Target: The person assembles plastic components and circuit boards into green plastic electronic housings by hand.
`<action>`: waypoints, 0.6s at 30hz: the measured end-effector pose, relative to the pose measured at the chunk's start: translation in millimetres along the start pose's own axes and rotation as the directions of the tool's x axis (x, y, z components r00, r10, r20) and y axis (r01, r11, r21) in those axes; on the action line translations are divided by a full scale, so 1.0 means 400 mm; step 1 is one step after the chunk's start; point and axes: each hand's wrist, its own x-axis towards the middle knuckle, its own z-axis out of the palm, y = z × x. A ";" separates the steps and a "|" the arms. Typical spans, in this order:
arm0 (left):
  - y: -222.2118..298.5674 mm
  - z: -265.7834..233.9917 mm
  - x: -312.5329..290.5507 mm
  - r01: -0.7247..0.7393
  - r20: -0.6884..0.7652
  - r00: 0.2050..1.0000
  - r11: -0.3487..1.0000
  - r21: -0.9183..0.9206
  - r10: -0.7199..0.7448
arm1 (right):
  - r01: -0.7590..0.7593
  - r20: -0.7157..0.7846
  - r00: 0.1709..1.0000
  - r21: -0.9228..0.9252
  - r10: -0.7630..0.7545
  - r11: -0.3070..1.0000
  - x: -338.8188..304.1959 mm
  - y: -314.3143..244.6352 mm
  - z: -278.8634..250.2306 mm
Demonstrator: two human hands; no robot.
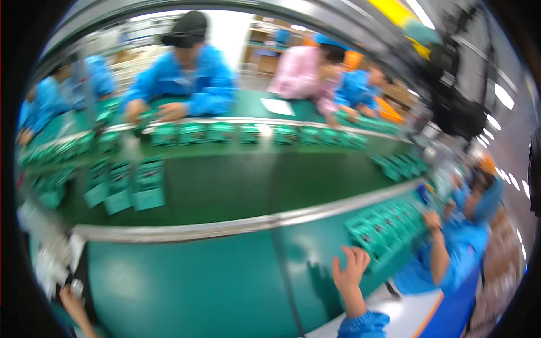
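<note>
Apparently, a unit is to be taken from the row of green housings [387, 226], which is set out on the right part of the tabletop [186, 281]. The right hand [350, 269] is held raised at the left end of this row, with the fingers spread and nothing seen between them; whether the nearest housing is touched cannot be determined. The left hand [72, 298] is positioned at the far left, beside whitish translucent material [51, 256]; because of blur, its finger state cannot be established.

For a sound pick, the end housing should be gripped by its outer walls and lifted straight up, so that its close-set neighbour is not dragged. The dark spots inside, too blurred to be identified, should not be pressed. Access should be kept to the left end, since another person's hand [433, 219] is placed near the opposite end and could be struck.
</note>
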 end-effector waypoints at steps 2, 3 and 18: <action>0.272 -0.119 -0.029 0.055 -0.062 0.997 0.998 0.027 -0.053 | 0.121 0.091 0.985 0.222 -0.144 0.968 -0.001 -0.111 -0.002; 0.320 -0.153 -0.044 0.005 -0.116 0.993 1.000 0.029 -0.002 | 0.184 0.120 0.963 0.363 -0.241 0.913 0.002 -0.177 -0.007; 0.957 -0.192 -0.313 0.469 0.662 0.708 0.537 -0.701 0.246 | 0.032 0.181 0.729 0.954 -0.661 0.297 -0.022 -0.479 -0.071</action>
